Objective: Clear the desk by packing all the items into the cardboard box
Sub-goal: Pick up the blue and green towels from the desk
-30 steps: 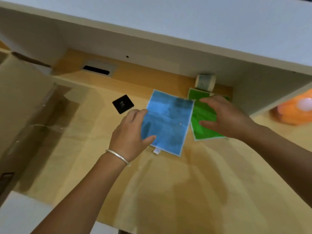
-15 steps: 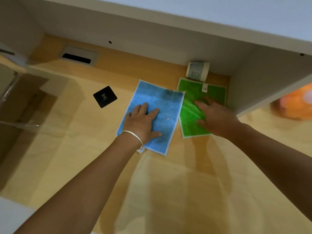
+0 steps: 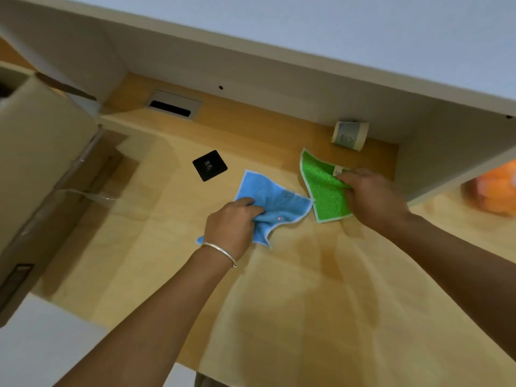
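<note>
A blue cloth (image 3: 276, 199) lies bunched on the wooden desk (image 3: 156, 236), and my left hand (image 3: 231, 224) grips its near left part with curled fingers. Right beside it a green cloth (image 3: 324, 188) is crumpled, its right edge gripped by my right hand (image 3: 371, 196). The two cloths nearly touch at one corner. The open cardboard box (image 3: 42, 152) stands at the left edge of the desk, its flap raised. A small black square item (image 3: 209, 165) lies flat between the box and the blue cloth.
A pale cup (image 3: 350, 135) lies on its side at the back of the desk, under the white shelf (image 3: 279, 65). A cable slot (image 3: 173, 107) sits in the rear ledge. An orange object (image 3: 494, 188) is at the far right, beyond a white side panel.
Both hands lay flat on the spread cloths; now their fingers have curled and gathered the cloths, which are bunched and pulled toward me. The box has come back into view.
</note>
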Demonstrator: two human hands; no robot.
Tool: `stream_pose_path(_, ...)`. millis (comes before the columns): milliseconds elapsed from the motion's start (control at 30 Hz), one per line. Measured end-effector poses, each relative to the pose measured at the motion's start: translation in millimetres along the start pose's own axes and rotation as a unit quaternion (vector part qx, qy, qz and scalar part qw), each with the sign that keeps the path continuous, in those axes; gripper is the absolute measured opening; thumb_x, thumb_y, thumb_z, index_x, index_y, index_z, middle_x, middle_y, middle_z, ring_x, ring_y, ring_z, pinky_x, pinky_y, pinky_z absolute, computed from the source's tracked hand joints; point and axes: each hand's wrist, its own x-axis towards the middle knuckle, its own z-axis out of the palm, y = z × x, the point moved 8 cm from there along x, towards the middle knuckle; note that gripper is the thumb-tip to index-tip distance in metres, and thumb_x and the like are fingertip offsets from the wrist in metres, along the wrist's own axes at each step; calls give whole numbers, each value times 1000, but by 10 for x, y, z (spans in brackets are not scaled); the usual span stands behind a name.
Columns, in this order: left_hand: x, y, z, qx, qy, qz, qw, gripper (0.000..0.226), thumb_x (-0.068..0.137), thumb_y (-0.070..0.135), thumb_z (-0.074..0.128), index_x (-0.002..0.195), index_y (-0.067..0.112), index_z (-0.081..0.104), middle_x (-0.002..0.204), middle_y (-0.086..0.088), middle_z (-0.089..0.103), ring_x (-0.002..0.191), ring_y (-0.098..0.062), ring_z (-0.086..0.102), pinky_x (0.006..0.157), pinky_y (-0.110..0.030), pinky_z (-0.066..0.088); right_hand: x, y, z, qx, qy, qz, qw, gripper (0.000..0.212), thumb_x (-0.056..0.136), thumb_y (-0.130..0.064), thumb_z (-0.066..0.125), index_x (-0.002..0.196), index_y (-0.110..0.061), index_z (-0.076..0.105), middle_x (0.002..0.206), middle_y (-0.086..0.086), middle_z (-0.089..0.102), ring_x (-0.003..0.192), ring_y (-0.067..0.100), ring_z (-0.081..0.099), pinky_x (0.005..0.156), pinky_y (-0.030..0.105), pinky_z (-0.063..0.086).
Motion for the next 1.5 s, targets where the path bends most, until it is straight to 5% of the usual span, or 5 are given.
stream_pose_path(400, -840, -920, -1568, -29, 206, 16, 978, 35, 78, 16, 55, 103, 34, 70, 120, 8, 65, 94, -21, 67, 59, -29, 52, 371, -1763, -917, 43, 98, -93, 990, 34, 82, -13, 56, 114, -24, 64, 103, 11, 66, 95, 37, 61, 74, 43, 53)
stream_pose_path(667, -1631, -1818, -2854, -62, 326, 4, 943, 41, 78, 26, 45, 109, 27, 71, 120, 5, 64, 105, -14, 60, 84, -29, 47, 599, -3717, -1754, 140, 196, -219, 945, 33, 84, -14, 51, 112, -22, 67, 99, 9, 67, 92, 32, 60, 75, 39, 49)
stream_pose_path(1000, -2443, -3169, -3606, -41, 375, -111, 919, 30, 88, 18, 58, 115, 29, 67, 118, 12, 62, 103, -11, 57, 81, -32, 49, 753, -5811, -1743, 168, 196, -328, 909, 33, 81, -21, 53, 110, -24, 67, 104, 3, 68, 99, 26, 59, 82, 38, 48)
stream_pose_path(1233, -2581, -3491, -3590, -24, 363, -154, 919, 38, 85, 26, 61, 123, 31, 61, 122, 10, 59, 106, -8, 54, 82, -25, 43, 776, -6114, -1354, 159, 145, -320, 923, 31, 86, -25, 58, 115, -27, 65, 110, -3, 65, 102, 21, 60, 84, 40, 50)
stream_pose_path(1500, -2038, -3024, -3247, -54, 328, -95, 938, 43, 80, 39, 58, 122, 29, 61, 121, 8, 59, 110, -16, 58, 82, -39, 53, 823, -5136, -1257, 111, 126, -240, 956, 32, 90, -25, 58, 121, -24, 63, 117, -4, 62, 103, 15, 59, 82, 28, 45)
